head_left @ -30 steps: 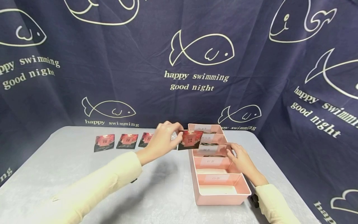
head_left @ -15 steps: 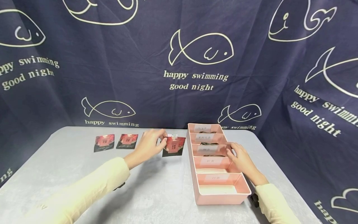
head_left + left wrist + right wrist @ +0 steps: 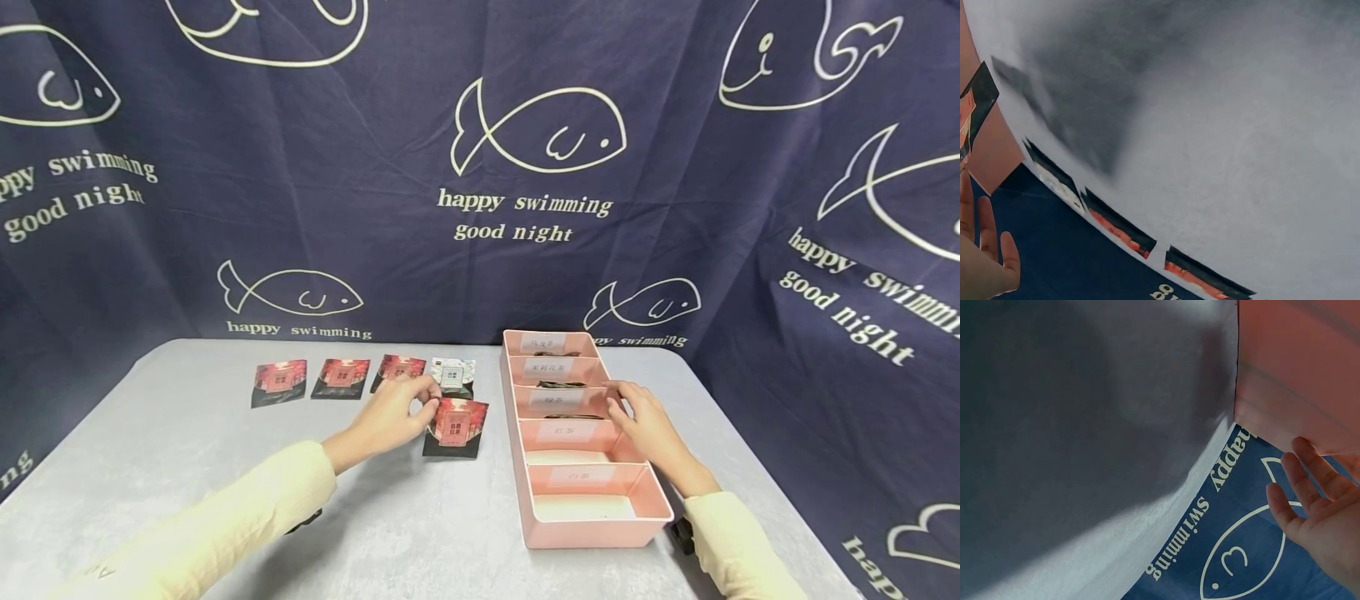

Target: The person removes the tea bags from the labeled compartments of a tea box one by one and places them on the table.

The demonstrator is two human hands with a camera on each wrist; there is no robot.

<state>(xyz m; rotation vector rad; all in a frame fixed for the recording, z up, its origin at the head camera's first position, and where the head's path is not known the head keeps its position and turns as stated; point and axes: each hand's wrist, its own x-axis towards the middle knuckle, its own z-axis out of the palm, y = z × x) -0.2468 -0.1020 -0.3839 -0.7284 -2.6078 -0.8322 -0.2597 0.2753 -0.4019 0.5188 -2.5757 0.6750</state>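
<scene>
My left hand pinches a red and black tea sachet by its upper left corner. The sachet leans over the table, and in the left wrist view its lower part shows past the fingers. Behind it lies a white patterned sachet, partly covered. My right hand rests at the right rim of a pink divided box, its thumb and forefinger at the rim by the middle compartments. In the right wrist view the other fingers stay loose and spread beside the box wall.
Three more red and black sachets, a left one, a middle one and a right one, lie along the back of the grey table. The box's three rear compartments hold dark packets; a blue cloth hangs behind.
My left hand has drawn the tea sachet away from the box, leftward and toward me. The white sachet and the one beside it have come into view. My right hand has stayed put.
</scene>
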